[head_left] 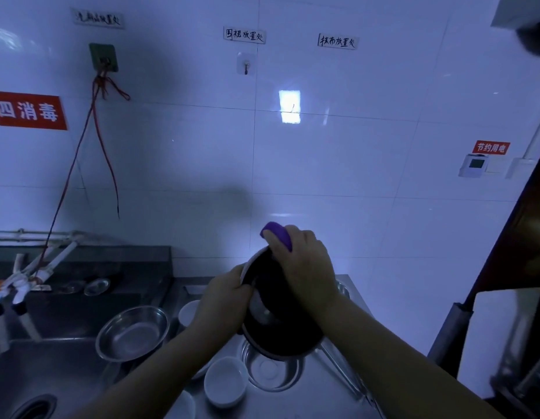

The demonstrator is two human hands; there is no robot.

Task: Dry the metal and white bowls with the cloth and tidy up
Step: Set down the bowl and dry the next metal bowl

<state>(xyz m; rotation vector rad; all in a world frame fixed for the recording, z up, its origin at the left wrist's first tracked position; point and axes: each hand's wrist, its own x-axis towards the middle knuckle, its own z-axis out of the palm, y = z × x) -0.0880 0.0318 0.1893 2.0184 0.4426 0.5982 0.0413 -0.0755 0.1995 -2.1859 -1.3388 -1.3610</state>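
Steel counter (347,397) beside the sink (51,373) carries a metal bowl (132,332) at its left edge and a white bowl (224,381) near the front. Above them a tilted metal bowl (277,313) is raised. The left hand (223,300) grips its left rim, while the right hand (305,264) clutches the purple cloth (277,234) over the far rim, nearer the wiping.

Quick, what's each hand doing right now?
Left hand: grips the rim of the tilted metal bowl.
Right hand: holds the purple cloth against that bowl.
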